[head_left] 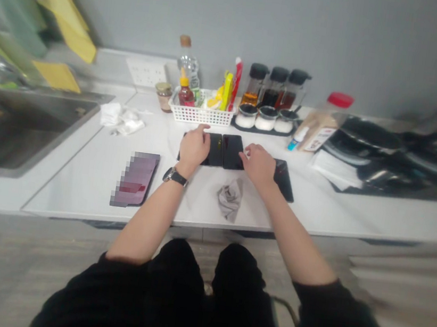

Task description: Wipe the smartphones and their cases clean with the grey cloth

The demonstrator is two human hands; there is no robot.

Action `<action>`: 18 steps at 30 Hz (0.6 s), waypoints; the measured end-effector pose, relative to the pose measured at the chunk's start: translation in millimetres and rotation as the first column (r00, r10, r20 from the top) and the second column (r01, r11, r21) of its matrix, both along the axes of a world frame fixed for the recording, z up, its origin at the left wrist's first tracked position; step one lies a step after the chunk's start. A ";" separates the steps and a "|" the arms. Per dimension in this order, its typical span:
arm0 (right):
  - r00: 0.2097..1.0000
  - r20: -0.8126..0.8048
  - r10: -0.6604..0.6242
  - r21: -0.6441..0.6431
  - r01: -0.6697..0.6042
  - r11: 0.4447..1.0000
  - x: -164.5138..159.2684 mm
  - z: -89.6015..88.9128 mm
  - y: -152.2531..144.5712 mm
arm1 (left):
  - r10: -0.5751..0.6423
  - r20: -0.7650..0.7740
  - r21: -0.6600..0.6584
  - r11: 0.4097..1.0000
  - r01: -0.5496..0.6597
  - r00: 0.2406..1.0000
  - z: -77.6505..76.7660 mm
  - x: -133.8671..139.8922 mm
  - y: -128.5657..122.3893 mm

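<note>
Several dark, flat, phone-like slabs lie in a row on the white counter. My left hand [195, 147], with a watch [175, 176] on its wrist, is over the left end of the row, partly covering a slab [214, 150]; its thumb and finger are apart. Between my hands lies another black slab [232, 151]. My right hand [259, 164] is at that slab's right side, thumb and fingers apart and loosely bent. Beside my right wrist rests a further dark slab [284, 181]. A crumpled grey cloth [230, 199] lies nearer the front edge. Neither hand visibly lifts anything.
A phone with a purplish, blurred-out screen [135, 180] lies left of my left forearm. Behind stand a white basket [202, 115] of condiments, seasoning jars [266, 118] and a red-capped container [324, 125]. Crumpled tissues [122, 118] and a sink [21, 161] are left, pans [362, 142] right.
</note>
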State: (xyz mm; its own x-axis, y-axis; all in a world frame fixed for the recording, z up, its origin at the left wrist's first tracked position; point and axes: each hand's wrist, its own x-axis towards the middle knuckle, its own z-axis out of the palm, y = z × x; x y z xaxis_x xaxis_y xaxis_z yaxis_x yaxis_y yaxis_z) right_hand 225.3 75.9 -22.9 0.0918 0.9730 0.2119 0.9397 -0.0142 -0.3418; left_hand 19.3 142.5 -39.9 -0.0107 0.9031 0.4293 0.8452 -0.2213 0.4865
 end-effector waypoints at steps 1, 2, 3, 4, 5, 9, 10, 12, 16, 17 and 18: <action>1.000 -0.014 0.022 0.040 -0.021 0.999 4.5 -1.4 -17.6 | -0.004 0.000 -0.002 1.000 0.004 1.000 0.8 -0.1 -0.3; 0.996 -0.054 0.066 0.125 -0.059 0.990 11.4 -5.2 -35.8 | -0.012 -0.001 -0.001 1.000 0.012 1.000 1.7 0.1 -1.0; 0.992 -0.088 0.089 0.183 -0.072 0.980 20.6 -11.3 -53.2 | -0.023 -0.002 0.004 1.000 0.023 1.000 2.6 0.8 -1.9; 0.992 -0.107 0.071 0.231 -0.045 0.972 31.6 -19.1 -68.7 | -0.041 -0.004 0.011 0.999 0.041 0.999 3.4 2.1 -3.0; 0.994 -0.109 0.020 0.270 0.010 0.963 43.7 -28.0 -81.3 | -0.063 -0.005 0.020 0.998 0.063 0.998 4.1 4.1 -4.4; 0.994 -0.081 -0.069 0.177 0.082 0.981 83.6 -56.3 -99.8 | -0.136 -0.021 0.025 0.990 0.136 0.991 6.0 16.1 -10.5; 0.995 -0.082 -0.053 0.138 0.064 0.988 88.6 -58.8 -98.7 | -0.147 -0.023 0.024 0.989 0.148 0.989 6.2 18.6 -11.5; 0.995 -0.101 -0.018 0.111 0.029 0.993 94.1 -58.4 -94.4 | -0.170 -0.014 0.031 0.985 0.170 0.985 6.5 21.2 -12.5; 0.932 -0.361 -0.047 0.156 0.110 0.982 106.7 -48.5 -88.4 | -0.208 0.120 0.063 0.977 0.202 0.971 7.5 23.3 -14.9; 0.862 -0.504 -0.054 0.144 0.146 0.979 111.8 -46.2 -87.4 | -0.227 0.186 0.073 0.973 0.217 0.956 7.8 26.2 -17.2; 0.747 -0.663 -0.046 0.120 0.167 0.979 116.9 -44.2 -86.3 | -0.261 0.259 0.078 0.965 0.250 0.930 7.7 31.0 -20.9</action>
